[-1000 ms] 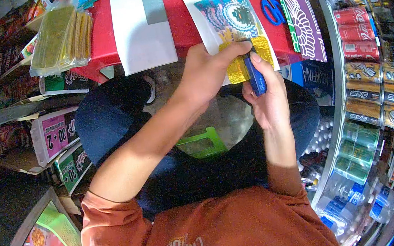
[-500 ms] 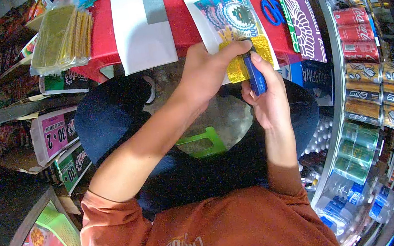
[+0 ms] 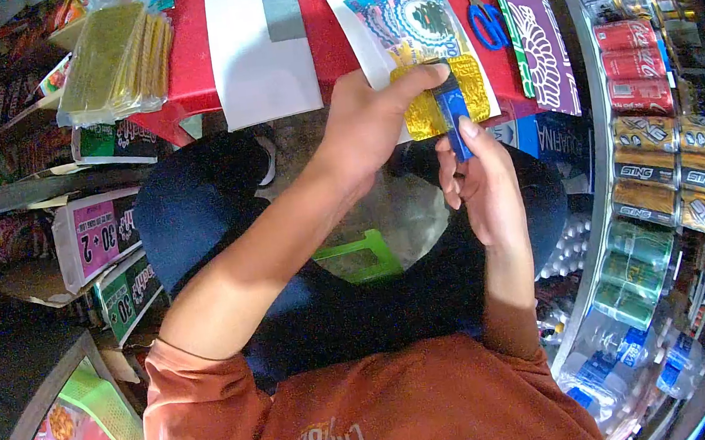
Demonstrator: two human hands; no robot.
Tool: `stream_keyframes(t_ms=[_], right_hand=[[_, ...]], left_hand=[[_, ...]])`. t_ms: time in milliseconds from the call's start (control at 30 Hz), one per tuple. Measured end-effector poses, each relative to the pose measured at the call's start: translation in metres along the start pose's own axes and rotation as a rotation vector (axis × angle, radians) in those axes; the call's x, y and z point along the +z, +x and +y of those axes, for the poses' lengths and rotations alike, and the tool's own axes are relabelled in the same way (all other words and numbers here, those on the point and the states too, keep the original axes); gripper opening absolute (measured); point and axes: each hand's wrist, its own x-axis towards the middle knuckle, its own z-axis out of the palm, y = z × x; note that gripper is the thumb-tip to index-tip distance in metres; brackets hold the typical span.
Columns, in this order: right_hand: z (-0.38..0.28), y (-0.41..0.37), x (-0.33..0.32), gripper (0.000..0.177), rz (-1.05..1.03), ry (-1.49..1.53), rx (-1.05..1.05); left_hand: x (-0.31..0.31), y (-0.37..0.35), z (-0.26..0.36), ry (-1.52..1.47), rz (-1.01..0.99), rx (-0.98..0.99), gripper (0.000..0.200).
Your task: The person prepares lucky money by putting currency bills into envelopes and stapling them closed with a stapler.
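My left hand [image 3: 366, 117] is closed at the near edge of a white card [image 3: 357, 39], its thumb pressed on the black end of a small blue stapler [image 3: 454, 115]. Its fingers are hidden under the card. My right hand [image 3: 482, 164] pinches the stapler's lower end between thumb and fingers. Beneath the stapler lies a shiny gold packet [image 3: 468, 83], overlapping the bottom of a blue-patterned packet [image 3: 416, 23] on the card. To the right on the red table lie scissors [image 3: 487, 25] with blue handles.
Another white card [image 3: 264, 72] with a grey patch lies on the red table [image 3: 330, 38]. Stacked flat packets [image 3: 118, 64] are at left, and a purple patterned package [image 3: 541, 47] at right. Shelves of drink cans [image 3: 631, 54] and bottles [image 3: 607, 356] stand close on my right.
My right hand has slid down toward the stapler's near end, its grip looser. More of the gold packet shows on the right. My left thumb stays on the black end.
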Motion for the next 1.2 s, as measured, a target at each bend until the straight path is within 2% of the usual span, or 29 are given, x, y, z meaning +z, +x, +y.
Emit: stream_keyframes(t_ms=[433,633,733,833,967,1200], right_hand=[[-0.002,0.001,0.017,0.038,0.044,0.015,-0.111],[-0.006,0.003,0.020,0.036,0.080,0.073,-0.163],[-0.006,0.004,0.017,0.037,0.100,0.114,-0.147],[-0.004,0.004,0.012,0.040,0.083,0.141,-0.117],[0.000,-0.001,0.003,0.044,0.054,0.140,-0.089],[0.015,-0.023,-0.033,0.045,0.177,0.054,-0.142]], left_hand=[[0.000,-0.002,0.002,0.021,-0.004,0.032,0.045],[0.003,-0.002,0.001,0.084,-0.051,0.111,0.049],[0.003,-0.003,0.003,0.095,-0.007,0.034,0.052],[0.003,0.000,-0.006,0.048,0.029,0.045,0.053],[-0.003,0.002,-0.005,0.027,0.045,-0.002,0.046],[-0.007,0.003,-0.001,0.079,0.085,-0.068,0.045]])
